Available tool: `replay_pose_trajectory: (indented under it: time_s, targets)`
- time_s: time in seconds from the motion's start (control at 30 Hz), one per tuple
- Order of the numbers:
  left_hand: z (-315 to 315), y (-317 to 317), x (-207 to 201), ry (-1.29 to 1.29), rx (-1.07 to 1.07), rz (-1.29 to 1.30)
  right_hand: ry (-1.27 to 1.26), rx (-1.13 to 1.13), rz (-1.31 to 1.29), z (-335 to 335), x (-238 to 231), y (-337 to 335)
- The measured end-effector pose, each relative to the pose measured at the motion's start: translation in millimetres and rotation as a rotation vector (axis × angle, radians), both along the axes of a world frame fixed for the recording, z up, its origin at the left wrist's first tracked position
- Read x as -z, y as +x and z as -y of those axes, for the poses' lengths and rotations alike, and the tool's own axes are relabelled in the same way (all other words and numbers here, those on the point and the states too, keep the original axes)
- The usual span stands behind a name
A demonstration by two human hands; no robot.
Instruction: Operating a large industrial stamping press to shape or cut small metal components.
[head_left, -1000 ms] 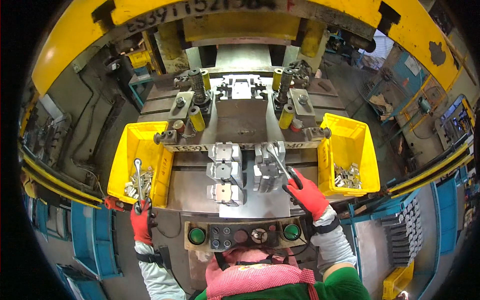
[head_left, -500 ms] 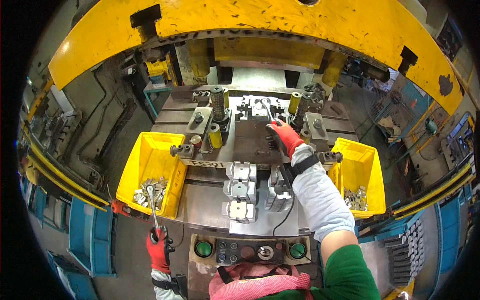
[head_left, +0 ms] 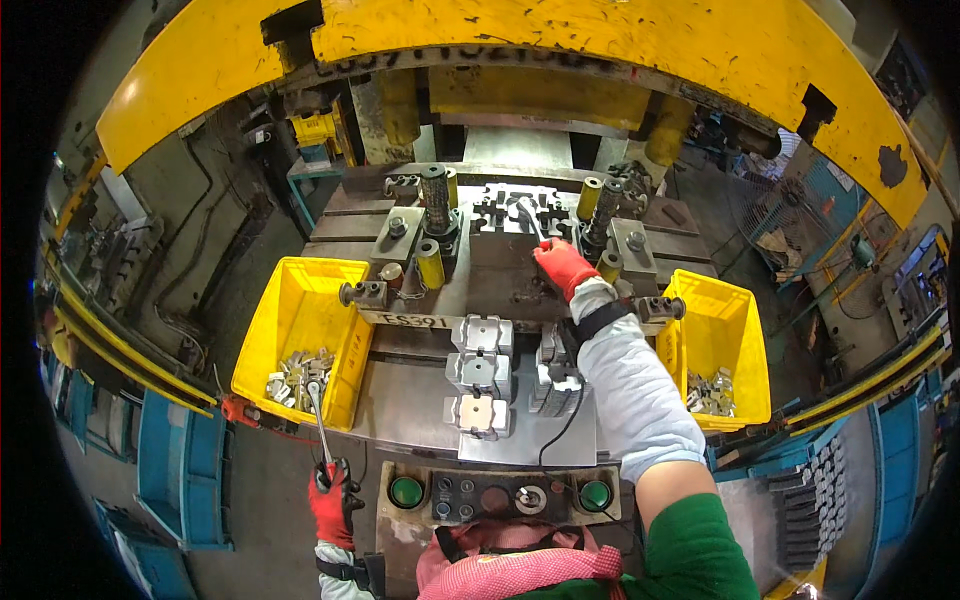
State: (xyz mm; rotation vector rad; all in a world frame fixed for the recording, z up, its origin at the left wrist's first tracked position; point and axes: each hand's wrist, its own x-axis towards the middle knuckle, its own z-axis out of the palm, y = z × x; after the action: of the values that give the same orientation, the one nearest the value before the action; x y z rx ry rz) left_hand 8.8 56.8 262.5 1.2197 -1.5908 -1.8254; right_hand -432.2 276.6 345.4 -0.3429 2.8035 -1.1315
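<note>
My left hand [head_left: 335,502], in a red glove with dark fingertips, is closed around a slim metal rod tool [head_left: 321,430] with a round head. The head hangs over the near edge of the left yellow bin [head_left: 345,395], beside small metal pieces [head_left: 300,378]. Reaching forward, my right hand [head_left: 567,268] grips a similar rod tool [head_left: 534,222]. Its round end lies over the bright metal die [head_left: 490,208], and I cannot tell whether it touches. Stacked shaped metal plates [head_left: 480,373] stand nearer me, left of my right forearm.
Dark guide posts [head_left: 437,205] and yellow cylinders [head_left: 430,264] flank the die. Overhead spans a yellow press beam [head_left: 560,25]. A right yellow bin [head_left: 745,350] holds more pieces. Green buttons [head_left: 407,492] sit on the near control panel. A black cable [head_left: 570,425] hangs by my right forearm.
My left hand and its rod tool have shifted right over the left bin. My right hand has moved slightly forward and left, its tool still over the die.
</note>
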Motion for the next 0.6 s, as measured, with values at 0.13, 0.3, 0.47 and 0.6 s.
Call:
replay_pose_trajectory:
  time_s: [0.13,0.3,0.47,0.6]
  targets:
    - [3.4,8.6,27.3,-0.091,-0.174,-0.032,-0.285,-0.058,0.014,-43.3,-35.4,22.7]
    - [3.4,43.9,98.3,-0.048,-0.296,0.070,-1.094,0.145,-0.149,-178.8,0.6,138.4]
    - [3.9,64.3,203.5,0.232,-0.153,0.126,-0.780,1.123,-0.266,-306.4,136.4,265.2]
    - [18.5,52.8,277.8,0.108,-0.028,0.472,-0.410,0.980,0.213,-327.7,283.8,336.9]
